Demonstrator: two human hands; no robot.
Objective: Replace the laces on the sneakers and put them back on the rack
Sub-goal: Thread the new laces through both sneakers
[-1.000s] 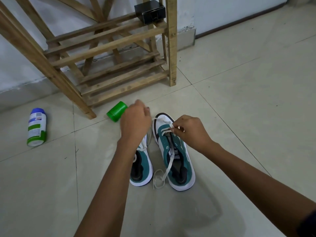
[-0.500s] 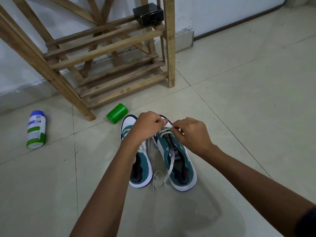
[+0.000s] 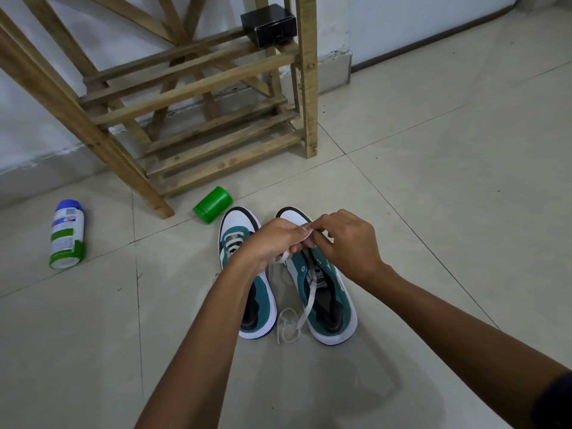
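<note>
Two teal-and-white sneakers stand side by side on the tiled floor, toes pointing at the rack. The left sneaker (image 3: 238, 239) is laced. Over the toe end of the right sneaker (image 3: 328, 308) my left hand (image 3: 272, 243) and my right hand (image 3: 346, 243) meet, both pinching the white lace (image 3: 309, 300). The lace's free end trails down the tongue and loops on the floor between the heels. The wooden shoe rack (image 3: 198, 119) stands just behind the shoes.
A green cylindrical container (image 3: 213, 204) lies by the rack's front leg. A white-and-green bottle (image 3: 66, 235) with a blue cap lies on the floor at the left. A black box (image 3: 269, 24) sits on an upper rack slat.
My left hand came back from near the green container to the right sneaker's toe and joined my right hand on the lace. The left sneaker's toe is now uncovered.
</note>
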